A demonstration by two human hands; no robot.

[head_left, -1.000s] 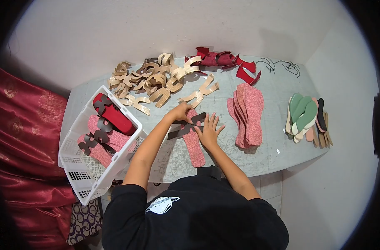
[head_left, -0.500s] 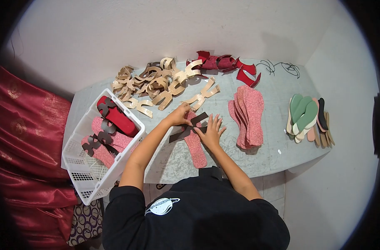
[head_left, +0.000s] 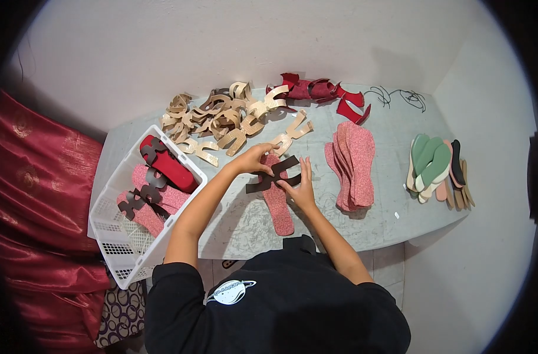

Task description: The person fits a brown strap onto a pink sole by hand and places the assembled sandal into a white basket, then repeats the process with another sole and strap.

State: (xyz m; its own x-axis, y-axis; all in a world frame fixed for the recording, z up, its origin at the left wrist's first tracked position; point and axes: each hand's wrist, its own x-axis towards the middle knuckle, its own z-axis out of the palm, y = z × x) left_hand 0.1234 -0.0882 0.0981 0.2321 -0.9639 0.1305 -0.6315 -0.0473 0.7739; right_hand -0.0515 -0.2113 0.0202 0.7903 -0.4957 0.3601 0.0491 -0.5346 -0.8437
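Observation:
On the table in front of me lies a pink speckled insole (head_left: 279, 213), its heel end toward me. A dark brown H-shaped sandal strap (head_left: 276, 178) crosses its upper part, the strap's ends sticking out to both sides. My left hand (head_left: 254, 160) is closed at the insole's far end, its thumb pressing on the strap. From the right, my right hand (head_left: 303, 190) grips the strap, thumb near its middle and fingers pointing up along its right ends. The undersides of the strap and insole are hidden.
A white basket (head_left: 111, 251) at left holds pink and red insoles with brown straps. Beige straps (head_left: 221, 121) are heaped behind, with red straps (head_left: 351, 106) beside them. Pink insoles (head_left: 358, 168) are stacked right of my hands; green, black and tan insoles (head_left: 431, 159) lie farther right.
The strap has turned slightly and shifted right over the insole. My right hand's fingers, spread before, are now closer together and upright beside the strap's right end.

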